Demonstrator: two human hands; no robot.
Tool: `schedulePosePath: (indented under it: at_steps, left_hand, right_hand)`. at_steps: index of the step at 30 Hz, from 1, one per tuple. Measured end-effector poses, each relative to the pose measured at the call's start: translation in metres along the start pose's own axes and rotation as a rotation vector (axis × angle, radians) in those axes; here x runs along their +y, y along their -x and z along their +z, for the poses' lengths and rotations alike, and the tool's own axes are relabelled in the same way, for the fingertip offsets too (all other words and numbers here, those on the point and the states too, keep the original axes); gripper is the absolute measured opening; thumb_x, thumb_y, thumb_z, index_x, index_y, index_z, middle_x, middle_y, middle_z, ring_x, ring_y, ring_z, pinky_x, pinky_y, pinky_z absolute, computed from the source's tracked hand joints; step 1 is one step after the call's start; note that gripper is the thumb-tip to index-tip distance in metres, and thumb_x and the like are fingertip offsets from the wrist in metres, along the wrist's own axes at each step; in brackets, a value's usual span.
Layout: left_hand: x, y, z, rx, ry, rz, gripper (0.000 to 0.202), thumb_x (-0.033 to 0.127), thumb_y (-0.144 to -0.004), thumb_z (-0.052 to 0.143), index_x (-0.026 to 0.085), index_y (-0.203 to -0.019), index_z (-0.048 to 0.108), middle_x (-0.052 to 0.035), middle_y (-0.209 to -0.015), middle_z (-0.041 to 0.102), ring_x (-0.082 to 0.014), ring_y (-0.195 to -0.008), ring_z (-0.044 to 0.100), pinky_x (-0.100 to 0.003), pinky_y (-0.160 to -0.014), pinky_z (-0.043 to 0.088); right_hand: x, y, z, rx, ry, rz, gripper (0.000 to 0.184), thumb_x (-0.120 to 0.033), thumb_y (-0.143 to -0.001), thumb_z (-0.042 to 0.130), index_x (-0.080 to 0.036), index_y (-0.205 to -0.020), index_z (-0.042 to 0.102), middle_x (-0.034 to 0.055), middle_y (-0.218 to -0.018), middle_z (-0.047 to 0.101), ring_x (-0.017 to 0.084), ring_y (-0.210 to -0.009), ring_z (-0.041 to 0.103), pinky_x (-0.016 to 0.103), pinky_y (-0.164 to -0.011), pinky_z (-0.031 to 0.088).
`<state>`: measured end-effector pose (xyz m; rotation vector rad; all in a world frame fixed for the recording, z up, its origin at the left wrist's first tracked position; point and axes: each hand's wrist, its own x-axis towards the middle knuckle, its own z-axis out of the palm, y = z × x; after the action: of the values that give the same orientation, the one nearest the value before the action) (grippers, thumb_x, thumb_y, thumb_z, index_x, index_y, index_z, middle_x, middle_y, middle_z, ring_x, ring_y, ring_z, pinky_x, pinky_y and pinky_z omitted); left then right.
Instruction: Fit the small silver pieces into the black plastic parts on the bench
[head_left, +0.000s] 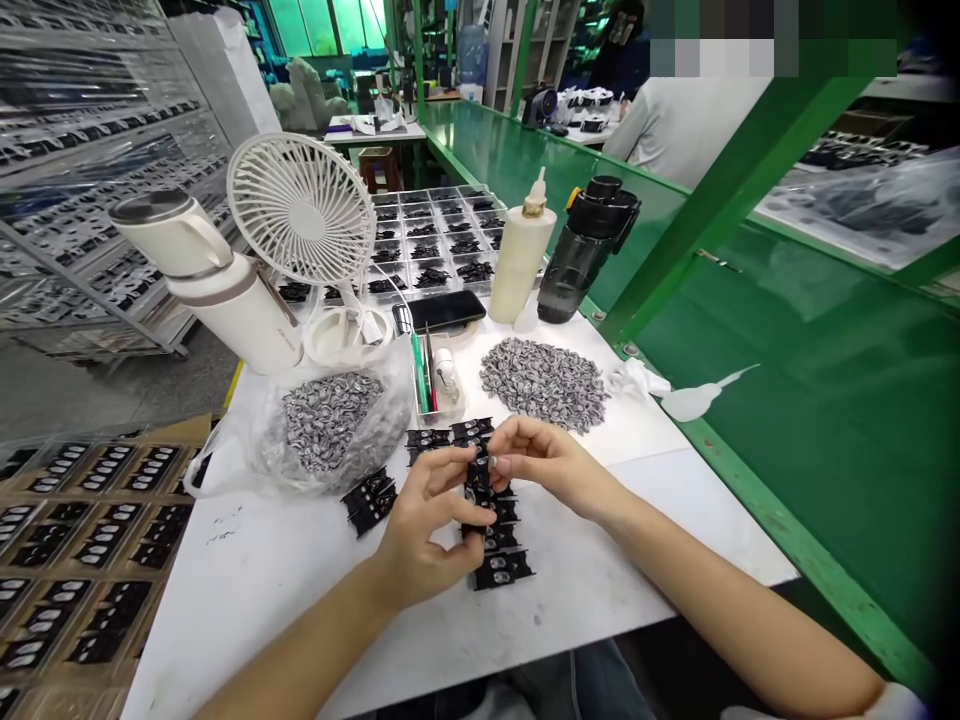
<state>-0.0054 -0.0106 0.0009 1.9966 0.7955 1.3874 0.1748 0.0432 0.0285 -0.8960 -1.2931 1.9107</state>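
White table (300, 580) in a workshop with a green frame. A second person sits far off at 1 o'clock, back turned.

Left hand (420, 530) – fingers curled shut around the black strip (480, 480) of small housings, holding it just above the table centre. The strip's lower end (501, 568) trails onto the surface at 6 o'clock. Right hand (547, 465) – thumb and forefinger pinched closed on the strip's upper end. Whether a loose piece sits between the fingertips is too small to tell.

Around the hands:
- loose pile of silver parts (544, 382) at 12 to 1 o'clock, near
- clear bag (330, 420) of the same parts at 10 o'clock
- spare black strips (369, 500) at 9 o'clock, just beside the left hand
- desk fan (300, 210), white flask (217, 285), phone (442, 310), squeeze bottle (521, 255), dark bottle (585, 245) and compartment trays (435, 235) along the far edge

Judgement: the step in hand looks like seating a silver part into one housing on the strip. The next move calls for a steady left grip and a fine fingertip press, then a short reach to the pile.
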Motion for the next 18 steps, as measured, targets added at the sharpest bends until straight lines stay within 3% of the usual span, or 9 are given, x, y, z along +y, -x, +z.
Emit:
schedulePosePath:
  at_steps: [4,10,18]
  left_hand:
    - [0.000,0.000,-0.002,0.034,-0.140,-0.030,0.032,0.002,-0.062,0.059,0.021,-0.088,0.057,-0.0070,-0.110,0.044,-0.0231,-0.110,0.051,-0.043,-0.093,0.047]
    - [-0.003,-0.003,-0.004,0.063,-0.344,-0.029,0.046,0.012,-0.063,0.066,0.019,-0.104,0.046,-0.0094,-0.108,0.049,-0.0218,-0.104,0.052,-0.042,-0.089,0.047]
    - [-0.005,-0.003,-0.002,0.051,-0.395,-0.021,0.050,0.018,-0.067,0.067,0.018,-0.111,0.042,-0.0112,-0.110,0.051,-0.0213,-0.105,0.051,-0.040,-0.087,0.047]
  right_hand:
    - [-0.001,0.004,0.002,0.044,0.165,-0.092,0.011,-0.024,-0.074,0.064,-0.016,-0.081,0.063,0.0011,-0.075,0.063,0.010,-0.068,0.061,0.024,-0.065,0.051]
    - [-0.003,0.010,0.003,0.049,0.756,-0.475,0.017,-0.016,-0.081,0.054,-0.021,-0.091,0.067,0.0031,-0.082,0.060,0.011,-0.075,0.058,0.024,-0.069,0.048]
    - [0.005,0.012,0.010,0.040,1.004,-0.594,0.012,-0.011,-0.079,0.053,-0.019,-0.085,0.060,0.0029,-0.078,0.062,0.011,-0.070,0.057,0.024,-0.063,0.048]
